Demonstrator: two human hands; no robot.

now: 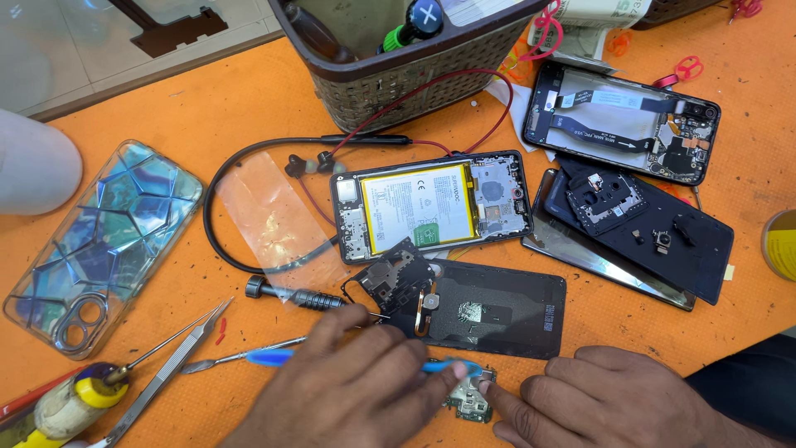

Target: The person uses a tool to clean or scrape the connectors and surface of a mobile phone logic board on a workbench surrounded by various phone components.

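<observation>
One marker [419, 21] in brown basket [398, 79]

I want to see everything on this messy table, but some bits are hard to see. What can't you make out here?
All in the head view:
- Circuit board: mostly covered by the two hands.
- Blue tool: its middle is hidden under the left hand.
- Right hand: wrist cut off by the bottom edge.
- Basket: top cut off, contents mostly unseen.
- Yellow roll: cut by the right edge.

A single head-worn camera looks steeply down, close over the orange desk [207, 91], with the opened phone [431, 203] near centre frame.
</observation>
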